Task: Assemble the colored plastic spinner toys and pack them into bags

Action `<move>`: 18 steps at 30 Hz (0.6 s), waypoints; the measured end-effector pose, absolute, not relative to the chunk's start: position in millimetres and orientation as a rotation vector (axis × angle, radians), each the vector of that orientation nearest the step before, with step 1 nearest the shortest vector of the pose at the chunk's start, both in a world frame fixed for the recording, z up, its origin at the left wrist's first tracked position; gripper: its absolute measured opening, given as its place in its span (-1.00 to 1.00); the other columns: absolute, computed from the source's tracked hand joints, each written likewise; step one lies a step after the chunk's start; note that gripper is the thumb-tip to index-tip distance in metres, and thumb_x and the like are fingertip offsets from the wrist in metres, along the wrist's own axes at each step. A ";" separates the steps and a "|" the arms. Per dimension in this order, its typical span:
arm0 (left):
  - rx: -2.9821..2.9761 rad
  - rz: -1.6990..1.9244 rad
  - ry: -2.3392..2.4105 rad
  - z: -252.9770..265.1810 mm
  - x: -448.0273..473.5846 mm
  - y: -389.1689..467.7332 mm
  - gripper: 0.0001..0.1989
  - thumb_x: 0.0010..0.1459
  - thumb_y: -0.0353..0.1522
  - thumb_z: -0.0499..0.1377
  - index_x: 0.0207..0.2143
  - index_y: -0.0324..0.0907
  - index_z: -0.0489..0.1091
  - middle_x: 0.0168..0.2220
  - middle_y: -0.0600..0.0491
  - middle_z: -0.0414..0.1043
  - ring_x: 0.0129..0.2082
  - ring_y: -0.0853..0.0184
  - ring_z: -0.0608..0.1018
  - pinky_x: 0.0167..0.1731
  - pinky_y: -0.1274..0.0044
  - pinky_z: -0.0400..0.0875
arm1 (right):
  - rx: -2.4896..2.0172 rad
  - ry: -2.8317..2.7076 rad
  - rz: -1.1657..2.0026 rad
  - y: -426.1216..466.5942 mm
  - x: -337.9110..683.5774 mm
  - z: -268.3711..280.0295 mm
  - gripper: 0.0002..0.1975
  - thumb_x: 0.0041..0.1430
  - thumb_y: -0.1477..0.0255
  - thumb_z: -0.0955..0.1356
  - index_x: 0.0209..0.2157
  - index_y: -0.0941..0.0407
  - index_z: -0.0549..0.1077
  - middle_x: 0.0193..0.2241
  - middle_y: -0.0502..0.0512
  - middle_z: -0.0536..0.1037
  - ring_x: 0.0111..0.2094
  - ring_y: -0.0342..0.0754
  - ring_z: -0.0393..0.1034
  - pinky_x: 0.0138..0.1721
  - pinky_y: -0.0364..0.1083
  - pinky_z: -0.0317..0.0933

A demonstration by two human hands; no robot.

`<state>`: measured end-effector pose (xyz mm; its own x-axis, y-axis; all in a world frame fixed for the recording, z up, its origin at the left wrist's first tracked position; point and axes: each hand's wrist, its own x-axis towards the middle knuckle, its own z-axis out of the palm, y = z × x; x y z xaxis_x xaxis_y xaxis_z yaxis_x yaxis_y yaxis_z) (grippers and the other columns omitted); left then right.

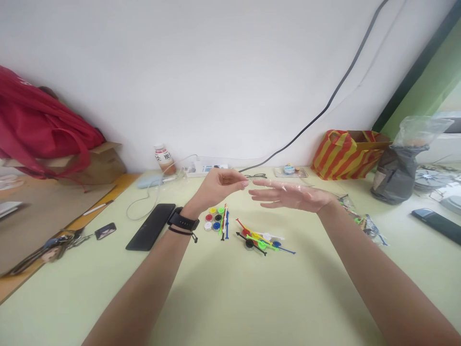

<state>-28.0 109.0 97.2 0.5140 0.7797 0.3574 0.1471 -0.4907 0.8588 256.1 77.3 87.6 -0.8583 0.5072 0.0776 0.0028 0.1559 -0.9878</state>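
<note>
Holding both hands raised over the desk point(230, 298), we pinch a clear plastic film point(284, 185) with our left hand point(216, 187) (fingertips closed), our flat, open right hand point(291, 196) beneath it; coloured sticks point(262, 238) lie mid-desk below.

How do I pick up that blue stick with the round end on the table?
Pinch the blue stick by its thin shaft near the free right tip, coming from above on the right. That end pokes out of the pile of colored sticks, while its round end lies tangled among the others.
</note>
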 end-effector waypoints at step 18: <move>2.039 0.584 0.763 93.2 -33.1 112.1 -0.68 0.12 -0.16 0.38 -0.15 -0.17 0.63 -0.23 -0.04 0.67 -0.25 0.26 0.64 -0.25 0.51 0.51 | -0.503 -1.880 1.758 78.6 254.8 88.8 0.20 -0.13 -0.46 0.22 0.43 -0.08 0.05 0.42 0.16 0.17 0.42 0.18 0.05 0.33 0.18 0.05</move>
<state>-33.1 112.1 93.2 0.7036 0.7003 0.1203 0.2982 -0.4447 0.8446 254.8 78.6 88.8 -0.7995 0.5894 0.1156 -0.0760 0.0918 -0.9929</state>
